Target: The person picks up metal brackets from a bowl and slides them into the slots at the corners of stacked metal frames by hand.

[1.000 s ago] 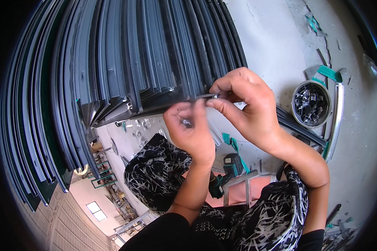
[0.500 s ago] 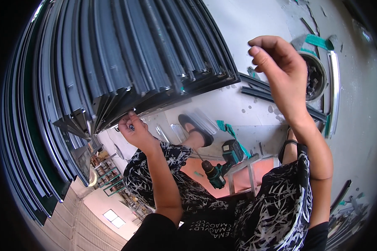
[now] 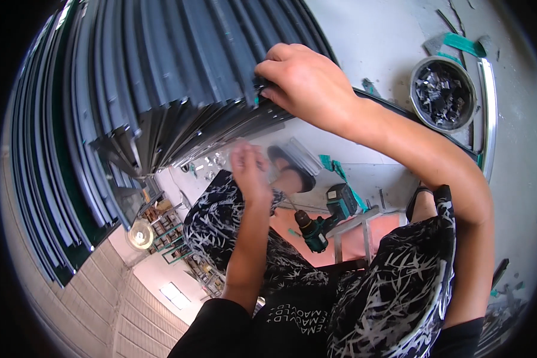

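Filling the view from 9 to 12 o'clock are the dark profiles (image 3: pixel 179 59) I work on, packed side by side. Their long axis runs roughly from 12 toward 6, bowed by the lens, with the near ends pointing down toward 6 in a stepped, uneven row. They're slim, grooved and ridged, grey-black, with a dull sheen along the upper edges.

My right hand (image 3: pixel 307 80), just past 12, pinches the end of one profile at the pile's right part, fingers bent over and thumb below; I can't tell whether a small piece sits between. My left hand (image 3: pixel 249 167) is near the centre, below the ends and apart from them, fingers partly curled; it's too blurred to tell what it holds.

At 2 o'clock a round metal bowl (image 3: pixel 444 127) holds small, angular dark and shiny pieces (image 3: pixel 440 92). Beside it a smooth, silvery strip (image 3: pixel 490 113) runs lengthwise from 12 to 6. A teal-and-black drill (image 3: pixel 310 230) lies toward 4, its bit pointing to about 11.
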Motion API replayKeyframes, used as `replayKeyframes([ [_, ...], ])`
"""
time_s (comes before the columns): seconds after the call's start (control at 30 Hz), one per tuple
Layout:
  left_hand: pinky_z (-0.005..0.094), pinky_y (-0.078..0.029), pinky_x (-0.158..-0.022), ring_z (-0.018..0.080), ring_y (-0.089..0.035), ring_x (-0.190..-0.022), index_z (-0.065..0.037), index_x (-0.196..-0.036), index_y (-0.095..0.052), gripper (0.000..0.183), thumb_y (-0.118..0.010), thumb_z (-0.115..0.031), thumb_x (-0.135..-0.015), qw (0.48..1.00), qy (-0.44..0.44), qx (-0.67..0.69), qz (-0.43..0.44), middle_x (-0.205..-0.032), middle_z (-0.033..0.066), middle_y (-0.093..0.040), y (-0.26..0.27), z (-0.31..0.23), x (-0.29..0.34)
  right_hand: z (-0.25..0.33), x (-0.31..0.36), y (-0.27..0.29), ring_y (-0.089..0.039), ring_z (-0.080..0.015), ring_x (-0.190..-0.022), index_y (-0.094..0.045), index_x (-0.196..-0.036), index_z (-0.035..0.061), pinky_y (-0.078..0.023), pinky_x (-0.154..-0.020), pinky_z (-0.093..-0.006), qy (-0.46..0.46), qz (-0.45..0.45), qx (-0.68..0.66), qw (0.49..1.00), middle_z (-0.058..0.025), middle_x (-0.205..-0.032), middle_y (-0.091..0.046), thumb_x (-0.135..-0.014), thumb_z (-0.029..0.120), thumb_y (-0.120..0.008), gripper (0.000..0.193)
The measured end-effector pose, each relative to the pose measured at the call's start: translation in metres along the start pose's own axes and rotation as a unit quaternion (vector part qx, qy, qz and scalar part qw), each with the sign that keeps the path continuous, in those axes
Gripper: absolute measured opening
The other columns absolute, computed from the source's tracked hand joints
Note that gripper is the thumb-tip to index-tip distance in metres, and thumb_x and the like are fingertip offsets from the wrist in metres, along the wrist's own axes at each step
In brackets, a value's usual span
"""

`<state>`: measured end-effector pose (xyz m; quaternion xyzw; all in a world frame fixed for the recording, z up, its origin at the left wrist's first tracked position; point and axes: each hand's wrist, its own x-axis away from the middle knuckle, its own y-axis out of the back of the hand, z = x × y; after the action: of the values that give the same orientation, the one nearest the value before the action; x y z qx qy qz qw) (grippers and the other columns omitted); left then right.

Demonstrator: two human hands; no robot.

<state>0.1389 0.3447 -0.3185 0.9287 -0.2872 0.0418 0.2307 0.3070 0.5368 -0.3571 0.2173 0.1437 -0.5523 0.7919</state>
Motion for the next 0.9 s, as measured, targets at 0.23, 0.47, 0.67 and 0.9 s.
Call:
replayKeyframes([
  [0.23, 0.0226, -0.040, -0.055, 0.0074, -0.047, -0.067, 0.000, -0.114, -0.058, 0.017, -0.052, -0.010, -0.103, 0.988, 0.092, -0.044, 0.115, -0.090, 0.0042, -0.058, 0.057, -0.001, 0.062, 0.007, -0.016, -0.012, -0.064, -0.0375, -0.087, -0.067, -0.086, 0.0040, -0.053, -0.079, -0.0458, -0.007, 0.066, 0.039, 0.997, -0.0153, -0.094, -0.060, -0.078, 0.014, -0.075, 0.015],
  [0.47, 0.0218, -0.038, -0.058, 0.0069, -0.047, -0.071, -0.003, -0.119, -0.057, 0.018, -0.053, -0.011, -0.103, 0.994, 0.052, -0.005, 0.091, -0.091, 0.0035, -0.057, 0.115, -0.053, 0.094, -0.004, -0.022, -0.001, -0.061, -0.0394, -0.082, -0.060, -0.094, 0.0019, -0.050, -0.073, -0.0456, -0.084, 0.148, -0.016, 0.985, -0.0164, -0.089, -0.062, -0.082, 0.010, -0.072, 0.018],
  [0.67, 0.0268, -0.045, -0.070, 0.0118, -0.054, -0.079, 0.002, -0.128, -0.051, 0.033, -0.050, 0.000, -0.095, 0.964, -0.200, 0.141, -0.104, -0.103, 0.0123, -0.064, 0.272, -0.116, 0.100, -0.009, 0.022, 0.034, -0.064, -0.0126, -0.079, -0.058, -0.129, -0.0016, -0.052, -0.068, -0.0269, -0.232, 0.079, -0.095, 0.965, -0.0080, -0.092, -0.068, -0.094, 0.008, -0.068, 0.038],
  [0.9, 0.0283, -0.049, -0.068, 0.0150, -0.061, -0.083, -0.003, -0.126, -0.046, 0.024, -0.045, -0.005, -0.102, 0.918, -0.090, 0.269, -0.276, -0.106, 0.0135, -0.065, 0.459, 0.002, 0.087, -0.032, 0.177, 0.139, -0.058, -0.0116, -0.067, -0.068, -0.109, -0.0010, -0.047, -0.057, -0.0265, -0.526, -0.014, -0.161, 0.835, -0.0053, -0.087, -0.068, -0.092, 0.017, -0.069, 0.024],
])
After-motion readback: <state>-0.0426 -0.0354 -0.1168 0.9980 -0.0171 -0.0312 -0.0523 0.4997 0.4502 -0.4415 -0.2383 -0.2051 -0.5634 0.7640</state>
